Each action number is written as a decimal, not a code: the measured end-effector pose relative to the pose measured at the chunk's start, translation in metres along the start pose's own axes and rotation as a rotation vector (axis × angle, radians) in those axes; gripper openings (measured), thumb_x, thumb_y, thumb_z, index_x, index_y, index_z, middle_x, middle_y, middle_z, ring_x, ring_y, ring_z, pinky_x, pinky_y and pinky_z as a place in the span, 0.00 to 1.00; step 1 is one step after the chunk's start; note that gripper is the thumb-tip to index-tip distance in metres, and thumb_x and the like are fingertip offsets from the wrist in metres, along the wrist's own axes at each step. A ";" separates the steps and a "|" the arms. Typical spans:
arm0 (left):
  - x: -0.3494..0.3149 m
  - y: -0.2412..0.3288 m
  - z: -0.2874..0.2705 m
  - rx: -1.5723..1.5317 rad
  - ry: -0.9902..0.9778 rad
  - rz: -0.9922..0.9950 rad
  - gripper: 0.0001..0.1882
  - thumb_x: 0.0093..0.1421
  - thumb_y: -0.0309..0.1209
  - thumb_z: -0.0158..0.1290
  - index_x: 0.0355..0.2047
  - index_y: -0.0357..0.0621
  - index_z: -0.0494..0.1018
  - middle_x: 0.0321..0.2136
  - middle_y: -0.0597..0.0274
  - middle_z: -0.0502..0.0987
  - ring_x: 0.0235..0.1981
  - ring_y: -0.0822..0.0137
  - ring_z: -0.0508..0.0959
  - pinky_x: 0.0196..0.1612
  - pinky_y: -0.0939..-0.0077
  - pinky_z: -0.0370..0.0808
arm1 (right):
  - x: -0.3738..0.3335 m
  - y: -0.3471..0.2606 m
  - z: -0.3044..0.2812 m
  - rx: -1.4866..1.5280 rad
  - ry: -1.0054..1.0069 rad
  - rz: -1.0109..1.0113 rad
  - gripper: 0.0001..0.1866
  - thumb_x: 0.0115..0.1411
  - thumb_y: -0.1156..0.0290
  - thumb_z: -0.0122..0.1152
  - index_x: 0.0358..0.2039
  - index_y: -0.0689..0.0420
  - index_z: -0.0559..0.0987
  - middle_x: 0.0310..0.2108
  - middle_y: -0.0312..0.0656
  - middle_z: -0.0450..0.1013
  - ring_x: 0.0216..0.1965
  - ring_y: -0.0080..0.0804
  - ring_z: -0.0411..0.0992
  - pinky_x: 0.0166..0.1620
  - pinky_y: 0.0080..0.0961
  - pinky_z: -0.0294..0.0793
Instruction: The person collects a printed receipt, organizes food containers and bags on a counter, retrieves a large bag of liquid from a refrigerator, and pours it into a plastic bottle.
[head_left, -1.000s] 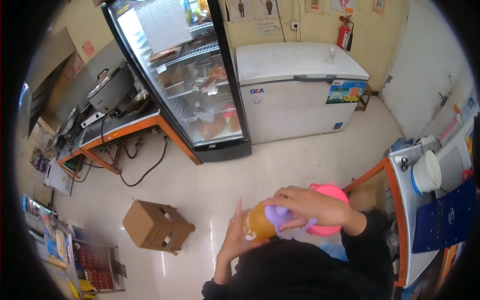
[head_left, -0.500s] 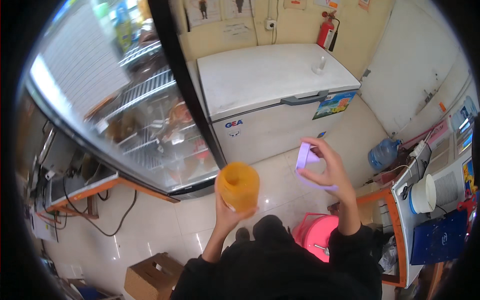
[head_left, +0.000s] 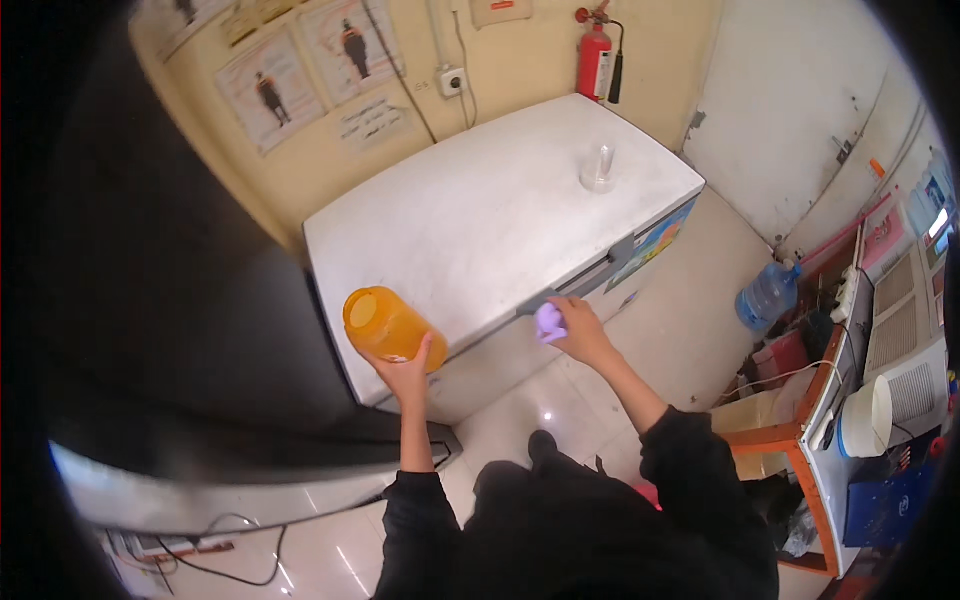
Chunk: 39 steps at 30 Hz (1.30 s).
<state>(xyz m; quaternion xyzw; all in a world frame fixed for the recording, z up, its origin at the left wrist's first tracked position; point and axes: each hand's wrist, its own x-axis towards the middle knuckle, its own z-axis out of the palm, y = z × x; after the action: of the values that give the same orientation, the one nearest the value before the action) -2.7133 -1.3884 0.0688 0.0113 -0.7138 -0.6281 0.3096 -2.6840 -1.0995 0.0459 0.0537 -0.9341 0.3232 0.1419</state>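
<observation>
My left hand (head_left: 403,375) grips a translucent orange bottle (head_left: 400,330), tilted, with its round uncapped mouth towards the upper left. The bottle is over the near left part of a white chest freezer (head_left: 470,230); whether it touches the freezer cannot be told. Closed around a purple bottle lid (head_left: 548,323) is my right hand (head_left: 583,332), near the freezer's grey handle (head_left: 590,272). The fingers partly hide the lid. The bottle and the lid are apart.
A clear cup-like container (head_left: 598,170) stands on the freezer. To the left rises the dark side of an upright fridge (head_left: 190,310). A red fire extinguisher (head_left: 594,62) hangs on the wall. At right are a blue water jug (head_left: 768,297) and an orange-edged table (head_left: 800,460).
My view has turned and come closer to the freezer. My left hand has carried the bottle over to it, and my right hand has brought the lid to its front edge.
</observation>
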 end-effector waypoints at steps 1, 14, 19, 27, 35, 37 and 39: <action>0.011 -0.016 0.010 0.029 0.014 0.007 0.59 0.39 0.24 0.69 0.64 0.40 0.39 0.58 0.49 0.55 0.59 0.57 0.59 0.60 0.64 0.58 | 0.020 0.002 0.006 -0.067 -0.002 0.005 0.33 0.40 0.66 0.70 0.48 0.57 0.70 0.38 0.49 0.70 0.40 0.46 0.69 0.44 0.38 0.70; 0.027 -0.094 0.043 0.214 0.227 -0.090 0.65 0.36 0.32 0.72 0.63 0.37 0.35 0.59 0.45 0.53 0.58 0.50 0.61 0.61 0.57 0.58 | 0.167 0.064 0.014 -0.125 0.001 0.249 0.47 0.42 0.53 0.69 0.60 0.55 0.57 0.53 0.52 0.60 0.53 0.50 0.61 0.53 0.42 0.63; -0.012 -0.080 0.021 0.653 0.136 0.080 0.63 0.37 0.37 0.71 0.63 0.37 0.37 0.60 0.46 0.51 0.60 0.51 0.57 0.58 0.51 0.57 | 0.247 0.160 -0.059 -0.129 0.757 0.417 0.58 0.32 0.64 0.77 0.62 0.60 0.51 0.59 0.57 0.54 0.60 0.54 0.52 0.60 0.41 0.56; -0.086 -0.047 0.031 0.791 0.196 0.163 0.63 0.35 0.41 0.71 0.64 0.42 0.40 0.57 0.48 0.56 0.57 0.51 0.60 0.54 0.48 0.59 | 0.277 0.279 -0.014 0.204 0.649 0.354 0.58 0.30 0.66 0.78 0.60 0.61 0.52 0.56 0.56 0.55 0.57 0.51 0.56 0.58 0.38 0.58; -0.163 -0.016 0.118 0.719 -0.114 0.076 0.61 0.36 0.41 0.70 0.64 0.44 0.41 0.56 0.51 0.59 0.56 0.54 0.61 0.50 0.51 0.62 | 0.074 0.220 -0.134 0.535 0.766 0.407 0.46 0.36 0.64 0.75 0.55 0.62 0.62 0.53 0.51 0.62 0.55 0.44 0.61 0.57 0.36 0.61; -0.171 -0.005 0.147 0.638 -0.220 0.100 0.60 0.38 0.40 0.69 0.63 0.43 0.41 0.56 0.51 0.59 0.56 0.54 0.61 0.51 0.51 0.61 | -0.024 0.218 -0.185 0.540 0.896 0.551 0.39 0.38 0.63 0.75 0.51 0.61 0.68 0.48 0.47 0.69 0.50 0.41 0.67 0.55 0.35 0.65; -0.179 -0.001 0.161 0.564 -0.313 0.123 0.58 0.39 0.39 0.68 0.63 0.42 0.41 0.56 0.51 0.59 0.56 0.54 0.61 0.52 0.52 0.61 | -0.121 0.207 -0.237 0.228 1.017 0.757 0.33 0.39 0.63 0.75 0.46 0.62 0.73 0.43 0.45 0.72 0.45 0.40 0.71 0.50 0.34 0.69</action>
<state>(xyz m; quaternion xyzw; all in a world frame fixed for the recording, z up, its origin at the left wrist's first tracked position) -2.6423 -1.1726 -0.0118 -0.0433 -0.8978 -0.3801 0.2182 -2.5537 -0.7892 0.0653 -0.4248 -0.6645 0.4330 0.4365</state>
